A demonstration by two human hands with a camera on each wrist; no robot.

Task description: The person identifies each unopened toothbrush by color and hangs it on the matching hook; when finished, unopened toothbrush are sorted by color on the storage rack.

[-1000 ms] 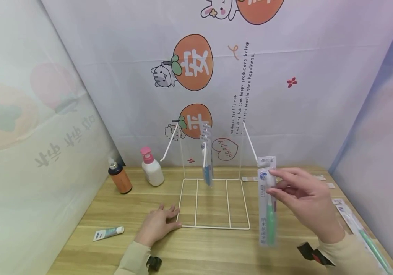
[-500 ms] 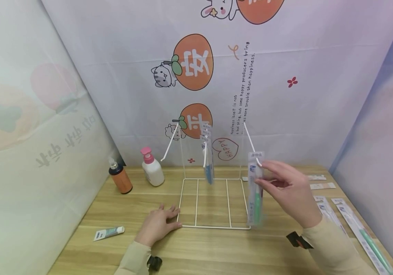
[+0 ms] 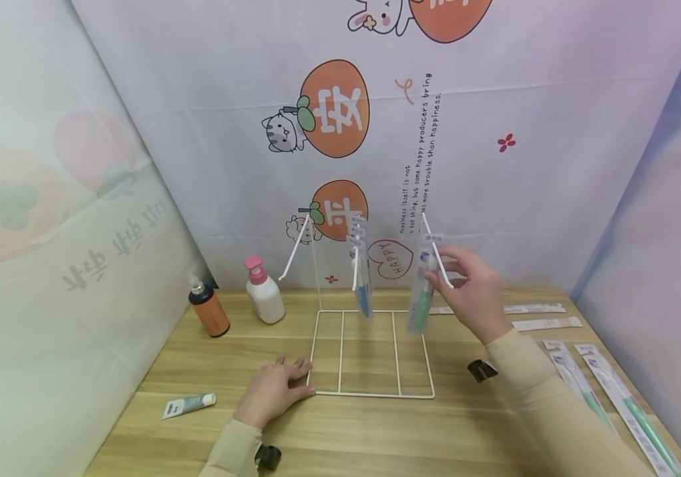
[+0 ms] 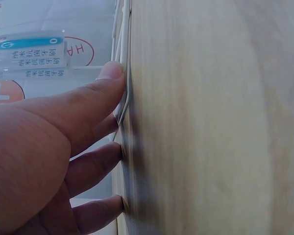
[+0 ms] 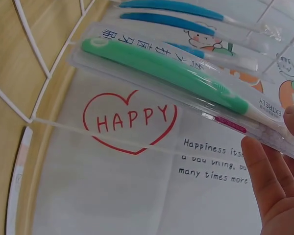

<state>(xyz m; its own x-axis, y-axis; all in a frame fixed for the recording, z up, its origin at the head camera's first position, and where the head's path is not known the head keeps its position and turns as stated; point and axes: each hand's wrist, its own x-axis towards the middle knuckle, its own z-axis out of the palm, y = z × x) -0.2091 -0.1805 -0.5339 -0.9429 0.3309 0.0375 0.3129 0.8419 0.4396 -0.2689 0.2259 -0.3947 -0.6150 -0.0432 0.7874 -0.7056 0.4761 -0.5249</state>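
Observation:
My right hand (image 3: 471,285) pinches a packaged toothbrush (image 3: 423,311) with a green handle between thumb and fingers. The upper part of its package overlaps the right hook (image 3: 440,260) of a white wire rack (image 3: 341,351). In the right wrist view the green handle (image 5: 161,73) shows through clear plastic, fingertips near the brush-head end. Several packaged toothbrushes with blue handles (image 3: 363,299) hang on the middle hook. The left hook (image 3: 295,250) is bare. My left hand (image 3: 271,392) rests at the rack's front-left corner, thumb on the wire and fingertips on the table.
Two packaged green toothbrushes (image 3: 644,421) lie at the table's right edge, with flat packages (image 3: 546,324) behind them. On the left stand an orange bottle (image 3: 212,314) and a white pump bottle (image 3: 265,299); a toothpaste tube (image 3: 189,405) lies nearer. Printed cloth hangs behind.
My right hand has carried the green toothbrush left and back, from beside the right hook's tip to farther along that hook. My left hand stays at the rack's corner.

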